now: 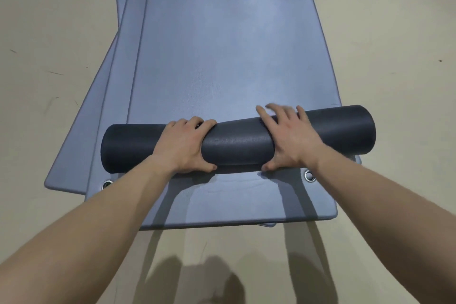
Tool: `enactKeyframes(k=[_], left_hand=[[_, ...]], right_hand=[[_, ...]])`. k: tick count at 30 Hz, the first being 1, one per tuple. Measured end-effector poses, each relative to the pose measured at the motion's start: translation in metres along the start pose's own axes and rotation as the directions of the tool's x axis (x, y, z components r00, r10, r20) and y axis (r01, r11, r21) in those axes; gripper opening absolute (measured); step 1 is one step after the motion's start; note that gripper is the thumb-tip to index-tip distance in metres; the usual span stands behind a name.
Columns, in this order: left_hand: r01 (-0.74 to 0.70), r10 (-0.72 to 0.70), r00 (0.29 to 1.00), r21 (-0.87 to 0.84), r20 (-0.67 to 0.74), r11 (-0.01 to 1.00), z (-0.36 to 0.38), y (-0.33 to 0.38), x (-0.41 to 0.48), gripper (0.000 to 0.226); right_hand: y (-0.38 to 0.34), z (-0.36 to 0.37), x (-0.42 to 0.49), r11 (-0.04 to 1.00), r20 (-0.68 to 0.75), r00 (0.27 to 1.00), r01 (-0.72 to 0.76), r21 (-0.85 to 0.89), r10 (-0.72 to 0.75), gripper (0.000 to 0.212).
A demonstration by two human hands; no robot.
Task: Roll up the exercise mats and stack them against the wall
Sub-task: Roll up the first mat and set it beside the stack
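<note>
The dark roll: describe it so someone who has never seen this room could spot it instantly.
Flat blue-grey mats lie stacked on the beige floor. Across their near end sits the dark roll, left hand and right hand on it. It alone is charcoal and cylindrical.

A smooth beige floor (pixel 49 20) shows a few dark scuffs (pixel 55 73) and soft shadows.

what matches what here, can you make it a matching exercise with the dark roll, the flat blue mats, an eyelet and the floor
1 dark roll
2 flat blue mats
3 eyelet
4 floor

a beige
b metal ring
c under the left hand and right hand
d spread out, overlapping

Pairs: 1-c, 2-d, 3-b, 4-a
</note>
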State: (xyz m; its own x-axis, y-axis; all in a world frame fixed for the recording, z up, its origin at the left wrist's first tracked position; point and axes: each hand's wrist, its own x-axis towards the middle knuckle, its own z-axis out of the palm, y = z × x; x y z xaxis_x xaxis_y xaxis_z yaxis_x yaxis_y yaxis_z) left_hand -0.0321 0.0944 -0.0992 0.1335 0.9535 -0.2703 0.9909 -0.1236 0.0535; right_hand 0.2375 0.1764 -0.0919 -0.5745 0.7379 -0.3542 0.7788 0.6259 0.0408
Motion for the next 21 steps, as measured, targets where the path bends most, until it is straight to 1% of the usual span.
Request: enactKeyframes(k=[1, 3, 5, 7, 8, 9, 11, 12, 13, 14, 15, 17, 18, 19, 20, 21], left_hand=[[0.002, -0.002, 1.000, -0.007, 0.015, 1.000, -0.004, 0.002, -0.001, 0.102], [0.014, -0.007, 0.996, -0.069, 0.093, 0.998, -0.018, 0.001, 0.001, 0.097], [0.041, 0.005, 0.966, -0.174, 0.257, 0.984, -0.036, -0.004, 0.003, 0.097], [0.075, 0.024, 0.910, -0.219, 0.415, 0.973, -0.044, -0.007, 0.000, 0.104], [0.088, 0.028, 0.883, -0.223, 0.468, 0.971, -0.043, -0.006, -0.003, 0.107], [0.102, 0.023, 0.868, -0.225, 0.496, 0.969, -0.042, -0.004, -0.005, 0.109], [0.155, 0.015, 0.853, -0.280, 0.521, 0.948, -0.041, -0.004, -0.002, 0.109], [0.181, 0.014, 0.846, -0.311, 0.534, 0.933, -0.042, -0.004, 0.000, 0.108], [0.190, 0.014, 0.844, -0.324, 0.537, 0.927, -0.044, -0.005, 0.001, 0.107], [0.178, 0.012, 0.858, -0.319, 0.514, 0.931, -0.045, -0.005, 0.000, 0.106], [0.149, -0.005, 0.894, -0.287, 0.448, 0.946, -0.045, -0.005, -0.006, 0.107], [0.073, -0.046, 0.983, -0.149, 0.178, 0.986, -0.039, -0.001, -0.025, 0.109], [0.054, -0.050, 0.996, -0.063, 0.074, 0.997, -0.035, 0.004, -0.035, 0.110], [0.053, -0.054, 0.998, 0.014, 0.038, 0.998, -0.030, 0.007, -0.041, 0.111], [0.063, -0.065, 0.997, 0.051, 0.036, 0.997, -0.028, 0.008, -0.042, 0.110], [0.087, -0.089, 0.995, 0.049, 0.052, 0.995, -0.031, 0.007, -0.037, 0.108]], right_hand=[[-0.005, 0.002, -0.006, 1.000, -0.017, 1.000, -0.005, -0.011, 0.005, 0.142], [-0.010, -0.005, -0.007, 1.000, -0.004, 1.000, -0.002, 0.010, 0.002, 0.122], [-0.009, -0.026, -0.008, 0.995, 0.115, 0.993, 0.006, 0.102, -0.018, 0.108], [-0.011, -0.037, -0.016, 0.980, 0.248, 0.968, -0.001, 0.198, -0.049, 0.107], [-0.014, -0.036, -0.023, 0.979, 0.282, 0.958, -0.016, 0.201, -0.043, 0.111], [-0.019, -0.031, -0.031, 0.986, 0.268, 0.963, -0.033, 0.166, -0.013, 0.115], [-0.037, -0.013, -0.049, 0.994, 0.120, 0.991, -0.074, 0.078, 0.064, 0.120], [-0.046, -0.005, -0.055, 0.994, 0.046, 0.995, -0.088, 0.066, 0.085, 0.117], [-0.050, 0.000, -0.055, 0.993, 0.005, 0.995, -0.095, 0.066, 0.095, 0.112], [-0.049, 0.001, -0.051, 0.992, 0.000, 0.995, -0.101, 0.073, 0.102, 0.106], [-0.046, -0.003, -0.045, 0.991, 0.018, 0.995, -0.103, 0.087, 0.101, 0.102], [-0.036, -0.014, -0.029, 0.986, 0.075, 0.993, -0.097, 0.132, 0.088, 0.097], [-0.031, -0.023, -0.022, 0.981, 0.120, 0.989, -0.101, 0.164, 0.082, 0.094], [-0.027, -0.033, -0.016, 0.977, 0.165, 0.984, -0.101, 0.189, 0.070, 0.090], [-0.025, -0.042, -0.011, 0.976, 0.194, 0.980, -0.093, 0.199, 0.054, 0.087], [-0.024, -0.049, -0.006, 0.976, 0.214, 0.976, -0.090, 0.196, 0.047, 0.083]])
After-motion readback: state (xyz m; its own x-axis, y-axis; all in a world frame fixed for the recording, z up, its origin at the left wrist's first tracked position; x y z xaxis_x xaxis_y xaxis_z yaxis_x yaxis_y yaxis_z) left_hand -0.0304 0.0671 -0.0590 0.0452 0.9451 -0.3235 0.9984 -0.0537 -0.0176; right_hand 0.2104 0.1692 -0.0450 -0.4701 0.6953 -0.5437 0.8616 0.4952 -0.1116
